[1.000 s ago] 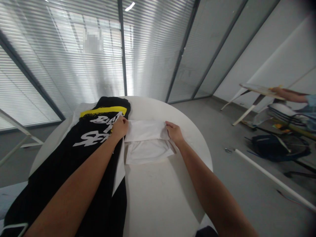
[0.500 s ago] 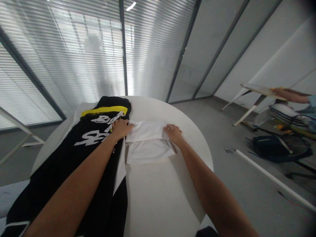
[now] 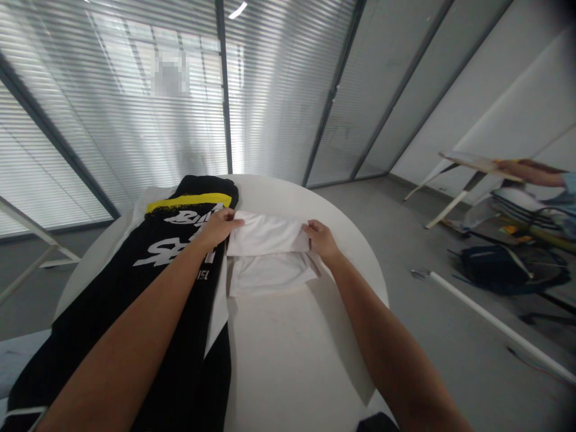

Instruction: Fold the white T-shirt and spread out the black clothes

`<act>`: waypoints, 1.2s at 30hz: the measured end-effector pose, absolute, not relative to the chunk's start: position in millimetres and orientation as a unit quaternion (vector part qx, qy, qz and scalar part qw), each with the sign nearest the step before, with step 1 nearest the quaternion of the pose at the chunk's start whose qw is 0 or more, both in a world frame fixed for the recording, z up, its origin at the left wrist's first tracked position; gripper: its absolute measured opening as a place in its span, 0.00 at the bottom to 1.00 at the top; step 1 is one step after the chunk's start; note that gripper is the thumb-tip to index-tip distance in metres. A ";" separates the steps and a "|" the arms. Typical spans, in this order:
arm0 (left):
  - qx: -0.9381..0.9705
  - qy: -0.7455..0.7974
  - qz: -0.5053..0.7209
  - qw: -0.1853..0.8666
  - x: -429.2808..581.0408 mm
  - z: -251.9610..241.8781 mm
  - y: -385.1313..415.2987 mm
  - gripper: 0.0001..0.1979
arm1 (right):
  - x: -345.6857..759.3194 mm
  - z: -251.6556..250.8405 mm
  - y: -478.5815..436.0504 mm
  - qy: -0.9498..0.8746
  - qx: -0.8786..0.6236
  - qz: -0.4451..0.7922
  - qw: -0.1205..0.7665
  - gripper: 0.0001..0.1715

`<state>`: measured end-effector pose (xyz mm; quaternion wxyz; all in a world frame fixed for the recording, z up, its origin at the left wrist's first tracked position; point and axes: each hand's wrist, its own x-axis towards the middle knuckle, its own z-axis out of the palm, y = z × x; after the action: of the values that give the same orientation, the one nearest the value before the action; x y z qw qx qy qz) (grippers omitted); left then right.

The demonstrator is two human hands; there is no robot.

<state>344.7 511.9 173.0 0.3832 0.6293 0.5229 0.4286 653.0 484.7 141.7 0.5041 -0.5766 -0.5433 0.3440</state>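
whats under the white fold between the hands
Under the white fold, a lower layer of white cloth shows, lying on the round white table. Whatever lies directly beneath the fold is covered and cannot be seen.

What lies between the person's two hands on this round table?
In the head view, a folded band of white cloth stretches between the left hand and the right hand, its ends reaching each hand.
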 end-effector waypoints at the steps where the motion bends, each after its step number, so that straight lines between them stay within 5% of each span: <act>1: 0.621 0.517 0.443 0.389 345.5 175.7 511.0 0.13 | 652.3 142.7 484.0 -0.525 -0.568 0.369 0.516 0.17; 12: 0.434 0.320 0.605 0.586 356.3 191.4 510.2 0.19 | 643.8 159.7 476.2 -0.421 -0.412 0.481 0.650 0.12; 16: 0.453 0.277 0.560 0.636 341.2 200.1 506.0 0.11 | 650.2 165.3 472.3 -0.397 -0.383 0.502 0.666 0.06; 21: 0.506 0.351 0.509 0.601 327.9 209.4 505.1 0.08 | 657.2 172.1 468.4 -0.435 -0.443 0.408 0.669 0.12; 29: 0.724 0.567 0.025 0.391 339.8 217.1 490.0 0.23 | 633.0 169.2 454.7 -0.701 -0.552 0.175 0.416 0.14; 33: 0.718 0.545 0.032 0.432 340.6 216.2 483.6 0.36 | 628.0 165.8 451.9 -0.713 -0.624 0.064 0.313 0.15; 36: 0.712 0.536 0.078 0.447 337.7 212.8 487.1 0.33 | 636.7 168.4 453.4 -0.640 -0.712 0.092 0.274 0.17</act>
<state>337.7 487.1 212.8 0.4472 0.7122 0.5355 0.0779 636.7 453.4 168.4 0.2741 -0.7115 -0.6403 0.0925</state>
